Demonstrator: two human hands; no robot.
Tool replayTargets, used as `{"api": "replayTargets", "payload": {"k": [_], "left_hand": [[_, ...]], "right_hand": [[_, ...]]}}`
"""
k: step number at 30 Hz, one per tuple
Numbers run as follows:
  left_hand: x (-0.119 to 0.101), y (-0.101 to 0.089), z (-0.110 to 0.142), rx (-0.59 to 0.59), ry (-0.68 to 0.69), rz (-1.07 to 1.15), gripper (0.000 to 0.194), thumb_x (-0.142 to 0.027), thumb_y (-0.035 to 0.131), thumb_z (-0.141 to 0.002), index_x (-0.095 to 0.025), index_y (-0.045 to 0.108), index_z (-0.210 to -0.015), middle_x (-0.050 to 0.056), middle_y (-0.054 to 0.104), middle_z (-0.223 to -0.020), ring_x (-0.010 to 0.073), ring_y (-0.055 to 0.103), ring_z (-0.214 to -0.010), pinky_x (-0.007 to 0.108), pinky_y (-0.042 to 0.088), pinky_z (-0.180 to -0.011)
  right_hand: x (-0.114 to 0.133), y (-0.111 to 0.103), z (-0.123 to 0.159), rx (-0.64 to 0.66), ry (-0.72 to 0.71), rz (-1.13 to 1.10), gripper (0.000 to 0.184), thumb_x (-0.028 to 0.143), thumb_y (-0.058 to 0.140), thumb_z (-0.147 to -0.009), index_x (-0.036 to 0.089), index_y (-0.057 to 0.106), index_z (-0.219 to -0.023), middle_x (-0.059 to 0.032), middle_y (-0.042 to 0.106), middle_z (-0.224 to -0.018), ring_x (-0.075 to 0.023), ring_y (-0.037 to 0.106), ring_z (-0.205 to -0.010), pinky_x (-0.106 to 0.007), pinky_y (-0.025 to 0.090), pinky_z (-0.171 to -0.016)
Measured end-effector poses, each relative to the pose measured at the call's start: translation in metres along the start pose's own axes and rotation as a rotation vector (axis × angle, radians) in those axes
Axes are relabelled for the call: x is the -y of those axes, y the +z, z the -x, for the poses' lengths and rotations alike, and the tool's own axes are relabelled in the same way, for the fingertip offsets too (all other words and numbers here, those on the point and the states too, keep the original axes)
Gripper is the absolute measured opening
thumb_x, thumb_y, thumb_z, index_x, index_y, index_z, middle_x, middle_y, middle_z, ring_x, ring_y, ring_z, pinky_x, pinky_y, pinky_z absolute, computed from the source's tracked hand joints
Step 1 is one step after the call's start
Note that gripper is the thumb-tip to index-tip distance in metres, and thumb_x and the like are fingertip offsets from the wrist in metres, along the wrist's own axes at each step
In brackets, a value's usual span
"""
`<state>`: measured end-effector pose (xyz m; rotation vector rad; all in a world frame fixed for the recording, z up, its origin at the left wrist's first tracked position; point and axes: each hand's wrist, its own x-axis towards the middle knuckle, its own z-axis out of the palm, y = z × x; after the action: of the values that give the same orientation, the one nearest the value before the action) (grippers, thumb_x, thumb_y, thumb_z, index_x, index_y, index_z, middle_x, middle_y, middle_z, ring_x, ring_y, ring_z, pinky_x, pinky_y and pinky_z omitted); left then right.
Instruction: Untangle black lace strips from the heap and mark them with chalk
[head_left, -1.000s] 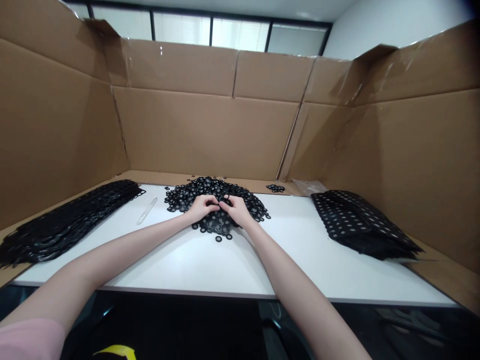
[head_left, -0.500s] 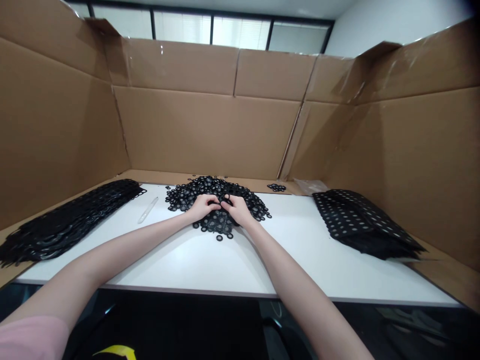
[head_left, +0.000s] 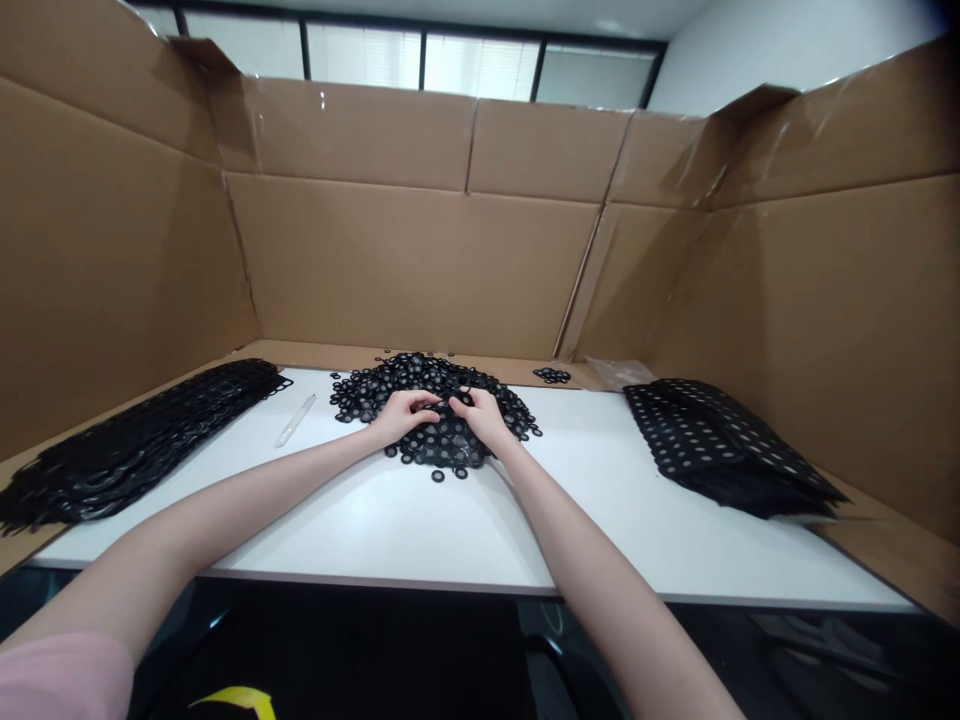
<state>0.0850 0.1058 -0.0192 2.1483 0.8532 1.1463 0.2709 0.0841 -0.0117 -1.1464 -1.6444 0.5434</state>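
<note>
A heap of small black rings (head_left: 412,372) lies at the back middle of the white table. In front of it, my left hand (head_left: 401,415) has its thumb and fingers curled together at the edge of a black dotted sheet (head_left: 444,440). My right hand (head_left: 484,418) is close beside it, thumb and forefinger pinched on a small black ring. Part of the sheet is hidden by both hands. A few loose rings (head_left: 438,476) lie on the table just nearer to me.
A stack of black perforated strips (head_left: 150,435) lies along the left side. On the right rest black dotted sheets (head_left: 720,440). A clear pen-like tool (head_left: 296,421) and a small ring cluster (head_left: 553,375) are also on the surface. Tall cardboard walls (head_left: 420,260) enclose three sides.
My right hand has shifted slightly to the right, and the gap between the hands is wider. More of the dotted sheet shows below them. The left hand has barely moved.
</note>
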Motion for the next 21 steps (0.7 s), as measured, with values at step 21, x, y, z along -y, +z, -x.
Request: {"api": "replayTargets", "payload": {"k": [21], "left_hand": [[-0.0013, 0.0051, -0.0041, -0.055, -0.042, -0.016, 0.014, -0.025, 0.070, -0.067, -0.013, 0.069, -0.072, -0.001, 0.061, -0.060, 0.0104, 0.047, -0.055, 0.023, 0.034, -0.056]], "right_hand": [[0.0044, 0.0018, 0.0012, 0.056, 0.021, -0.022, 0.025, 0.041, 0.056, -0.067, 0.018, 0.052, -0.061, 0.0011, 0.055, -0.062, -0.0139, 0.046, -0.062, -0.026, 0.034, -0.061]]}}
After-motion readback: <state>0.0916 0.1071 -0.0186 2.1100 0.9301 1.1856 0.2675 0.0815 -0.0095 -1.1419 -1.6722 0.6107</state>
